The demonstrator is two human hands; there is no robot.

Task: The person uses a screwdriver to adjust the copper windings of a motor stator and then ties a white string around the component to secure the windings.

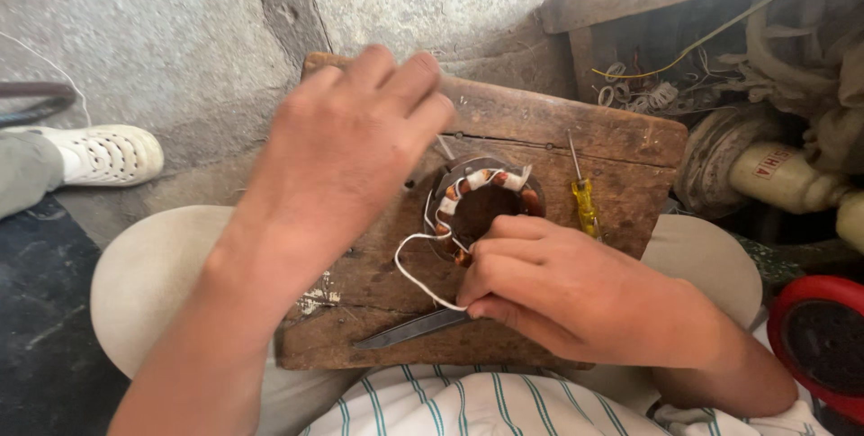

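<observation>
Head view: as the stator ring rests mid-board, we judge it heavy and rigid, its windings fragile; grip the iron rim. Our right hand pinches soft white cord at 6 o'clock; the left hand hovers half-curled, grip unclear. Screwdriver crowds 3 o'clock.

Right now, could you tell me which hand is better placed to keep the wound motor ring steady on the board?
The right hand, I think: it already rests against the motor ring and pinches the white cord. The left hand is raised above the wooden board, apparently touching neither.
</observation>
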